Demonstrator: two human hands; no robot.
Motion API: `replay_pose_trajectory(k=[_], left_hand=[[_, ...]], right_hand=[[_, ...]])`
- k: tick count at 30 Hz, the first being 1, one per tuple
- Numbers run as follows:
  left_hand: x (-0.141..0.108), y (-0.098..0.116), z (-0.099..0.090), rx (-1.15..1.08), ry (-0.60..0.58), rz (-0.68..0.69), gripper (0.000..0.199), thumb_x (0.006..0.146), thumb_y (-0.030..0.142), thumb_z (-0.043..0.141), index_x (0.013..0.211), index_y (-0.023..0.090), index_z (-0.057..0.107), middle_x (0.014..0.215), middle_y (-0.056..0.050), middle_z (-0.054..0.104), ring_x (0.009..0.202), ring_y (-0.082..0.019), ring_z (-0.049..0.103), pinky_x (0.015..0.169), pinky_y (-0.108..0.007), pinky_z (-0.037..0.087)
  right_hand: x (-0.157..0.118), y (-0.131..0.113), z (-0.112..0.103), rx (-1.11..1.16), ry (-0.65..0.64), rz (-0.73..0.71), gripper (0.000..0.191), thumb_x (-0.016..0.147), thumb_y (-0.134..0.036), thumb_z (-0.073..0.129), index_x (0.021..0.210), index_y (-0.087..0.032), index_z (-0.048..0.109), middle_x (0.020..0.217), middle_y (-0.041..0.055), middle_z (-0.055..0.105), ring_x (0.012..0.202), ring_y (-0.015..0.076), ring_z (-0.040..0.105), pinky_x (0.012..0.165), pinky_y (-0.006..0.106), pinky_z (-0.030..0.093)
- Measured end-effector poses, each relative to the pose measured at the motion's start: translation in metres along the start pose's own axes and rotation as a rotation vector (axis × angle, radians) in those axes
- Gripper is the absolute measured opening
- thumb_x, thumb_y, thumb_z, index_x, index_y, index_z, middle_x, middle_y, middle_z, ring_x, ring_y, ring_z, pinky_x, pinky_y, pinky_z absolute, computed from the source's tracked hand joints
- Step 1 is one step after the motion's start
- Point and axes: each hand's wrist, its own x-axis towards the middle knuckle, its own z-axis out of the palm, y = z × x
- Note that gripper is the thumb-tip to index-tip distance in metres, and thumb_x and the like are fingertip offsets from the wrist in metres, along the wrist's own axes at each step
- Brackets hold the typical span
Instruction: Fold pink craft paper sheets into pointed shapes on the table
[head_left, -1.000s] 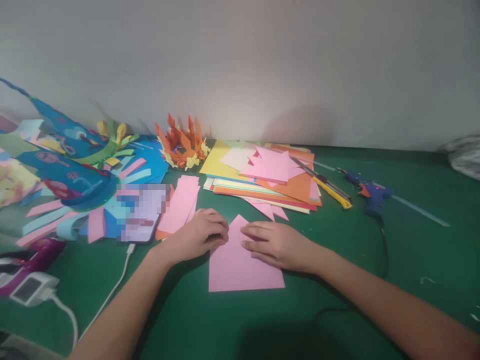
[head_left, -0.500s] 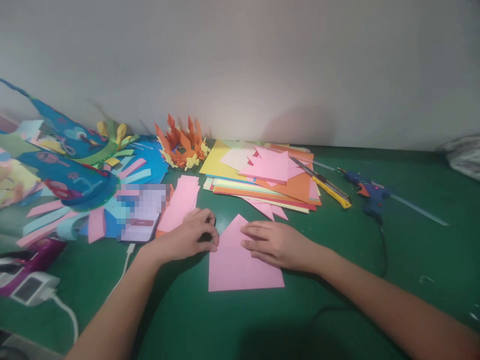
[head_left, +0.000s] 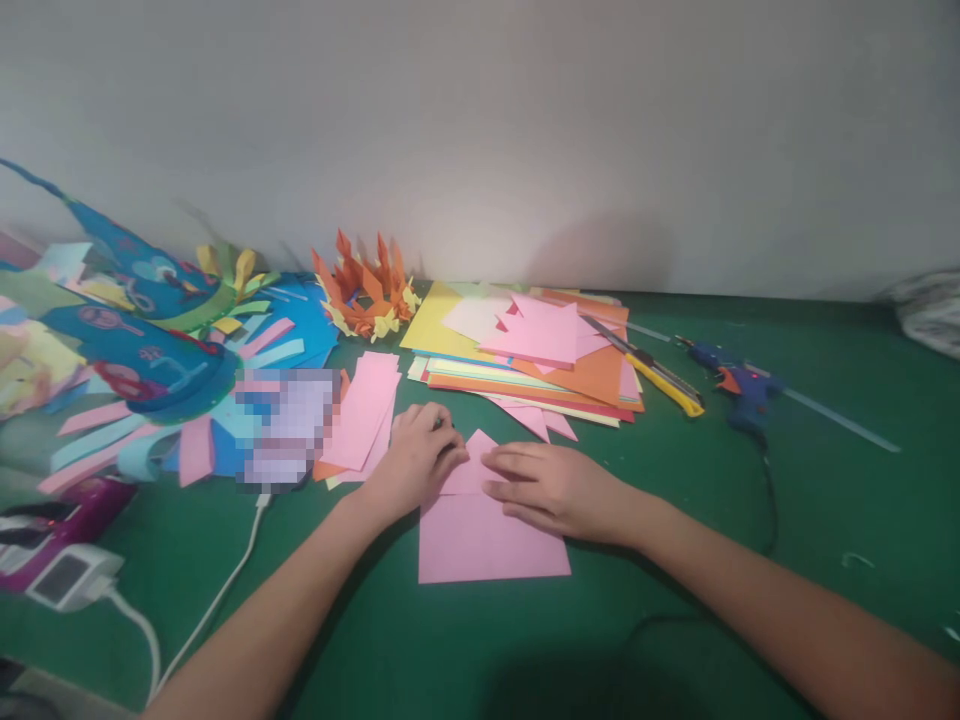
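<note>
- Here's the pink sheet (head_left: 495, 545), flat on the green table (head_left: 375, 640), straight ahead of the person, its upper part between the two hands, its broad part reaching back toward the body.
- Look at the lie of it: pointed tip facing away, straight base nearest the person, so the tip-to-base line runs fore and aft; with its width looking much like its depth, no clearly longer side shows.
- Left hand (head_left: 412, 455) at the left slope, fingers curled, fingertips down by the tip; whether they pinch the paper or merely press it, I cannot tell.
- Right hand (head_left: 566, 490) comes in from the other side, fingers extended and nearly together, laid over the right slope, palm side down.
- Nearer hand? Neither by much: both touch the sheet, fingertips facing each other across its middle, the right covering more.
- A crosswise paper edge shows just below the left fingers.
- Beyond the tip sits the paper stack (head_left: 450, 320); pink strips (head_left: 360, 410) lie just beyond the left hand, the knife (head_left: 660, 375) farther off to the right.
</note>
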Motion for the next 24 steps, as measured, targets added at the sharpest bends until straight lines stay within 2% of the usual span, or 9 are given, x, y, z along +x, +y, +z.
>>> replay_pose_trajectory(k=[3, 6, 10, 13, 16, 19, 21, 24], left_hand=[[0.002, -0.001, 0.007, -0.024, 0.044, 0.023, 0.012, 0.09, 0.024, 0.052, 0.093, 0.02, 0.063, 0.096, -0.006, 0.052, 0.091, -0.021, 0.047, 0.081, -0.039, 0.04], [0.0, -0.001, 0.007, -0.111, 0.021, 0.138, 0.017, 0.092, 0.018, 0.046, 0.104, 0.02, 0.058, 0.104, -0.007, 0.056, 0.098, -0.02, 0.049, 0.087, -0.037, 0.041], [-0.003, 0.001, 0.0, -0.187, -0.034, 0.259, 0.016, 0.092, 0.012, 0.042, 0.098, 0.017, 0.055, 0.108, -0.008, 0.058, 0.103, -0.018, 0.051, 0.092, -0.034, 0.042], [-0.003, 0.003, -0.004, -0.147, -0.075, 0.28, 0.016, 0.091, 0.011, 0.041, 0.093, 0.017, 0.056, 0.108, -0.009, 0.059, 0.103, -0.019, 0.052, 0.092, -0.035, 0.043], [-0.002, 0.004, -0.005, -0.098, -0.102, 0.29, 0.017, 0.091, 0.011, 0.041, 0.093, 0.016, 0.058, 0.102, -0.008, 0.061, 0.099, -0.019, 0.053, 0.089, -0.035, 0.043], [-0.002, 0.006, -0.005, -0.029, -0.12, 0.289, 0.02, 0.092, 0.014, 0.043, 0.103, 0.018, 0.059, 0.101, -0.007, 0.061, 0.098, -0.02, 0.054, 0.087, -0.036, 0.044], [-0.003, 0.007, -0.004, 0.006, -0.124, 0.277, 0.024, 0.092, 0.015, 0.043, 0.111, 0.019, 0.058, 0.104, -0.008, 0.06, 0.099, -0.02, 0.054, 0.087, -0.037, 0.044], [-0.004, 0.009, -0.004, 0.002, -0.122, 0.268, 0.023, 0.093, 0.014, 0.042, 0.108, 0.018, 0.058, 0.109, -0.008, 0.059, 0.105, -0.021, 0.053, 0.092, -0.038, 0.042]], right_hand=[[0.0, 0.001, 0.001, 0.025, 0.017, 0.003, 0.025, 0.093, -0.023, 0.048, 0.108, -0.012, 0.064, 0.115, 0.0148, 0.063, 0.11, 0.0229, 0.055, 0.094, 0.037, 0.047], [0.001, 0.003, 0.002, 0.059, 0.037, 0.034, 0.024, 0.093, -0.027, 0.049, 0.106, -0.012, 0.063, 0.11, 0.0136, 0.064, 0.106, 0.0218, 0.056, 0.091, 0.036, 0.048], [0.001, 0.005, 0.003, 0.021, 0.068, 0.139, 0.028, 0.091, -0.036, 0.051, 0.1, -0.013, 0.062, 0.102, 0.0122, 0.065, 0.091, 0.0215, 0.058, 0.081, 0.036, 0.049], [0.001, 0.003, 0.005, -0.016, 0.11, 0.187, 0.022, 0.093, -0.031, 0.049, 0.1, -0.015, 0.061, 0.096, 0.0095, 0.067, 0.084, 0.0191, 0.06, 0.076, 0.033, 0.049], [0.0, 0.001, 0.008, -0.059, 0.216, 0.222, 0.019, 0.093, -0.023, 0.047, 0.107, -0.017, 0.058, 0.096, 0.007, 0.069, 0.084, 0.0167, 0.063, 0.075, 0.029, 0.049], [-0.001, 0.0, 0.009, -0.084, 0.253, 0.369, 0.026, 0.09, -0.022, 0.047, 0.115, -0.017, 0.054, 0.099, 0.0069, 0.069, 0.084, 0.0169, 0.065, 0.074, 0.027, 0.05], [-0.001, 0.001, 0.009, -0.073, 0.241, 0.488, 0.028, 0.088, -0.022, 0.048, 0.115, -0.016, 0.053, 0.093, 0.0066, 0.069, 0.078, 0.0176, 0.065, 0.069, 0.028, 0.051], [-0.002, 0.004, 0.009, -0.058, 0.25, 0.577, 0.032, 0.086, -0.02, 0.047, 0.118, -0.014, 0.052, 0.085, 0.0064, 0.068, 0.07, 0.0181, 0.064, 0.063, 0.029, 0.05]])
